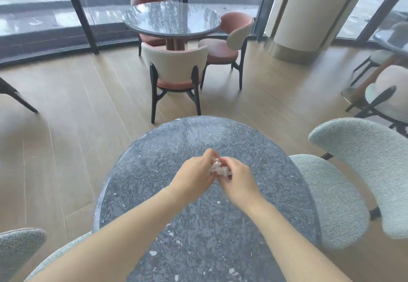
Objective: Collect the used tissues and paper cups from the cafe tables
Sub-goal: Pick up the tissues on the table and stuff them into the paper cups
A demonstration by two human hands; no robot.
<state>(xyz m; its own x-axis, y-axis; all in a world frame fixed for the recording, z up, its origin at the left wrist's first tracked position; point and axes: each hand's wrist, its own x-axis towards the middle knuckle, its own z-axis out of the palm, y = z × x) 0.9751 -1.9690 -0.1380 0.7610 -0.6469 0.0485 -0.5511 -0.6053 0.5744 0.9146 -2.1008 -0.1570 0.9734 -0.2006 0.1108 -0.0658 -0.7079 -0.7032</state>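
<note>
Tissue: a tissue [218,169], white with a faint pink tinge, soft and creased, crumpled into a small uneven wad.
Where it is: between the two hands, over the middle of the near bench [198,226]; whether it touches the top cannot be told.
Left hand [194,172]: fingers curled round the left side of the wad, gripping it.
Right hand [237,181]: fingers curled round the right side of the wad, gripping it, knuckles close to the left hand's.
Near bench surface: round top of dark grey polished stone, mottled, with scattered white flecks and a slim, lighter rim.
Near chairs: a grey-green chair [331,193] with nubby fabric, a rounded seat and a curved back stands just beside the bench on the right; a second grey-green chair [17,250] shows at the lower left.
Far bench [171,17]: a round, glossy grey stone top, mirroring the light from the glass.
Far chairs: a cream-backed chair [174,63] with a pink seat and dark legs; a pink chair [223,49] beside it.
Floor [77,105]: pale wooden planks.
Column [309,10]: smooth, cream, round.
</note>
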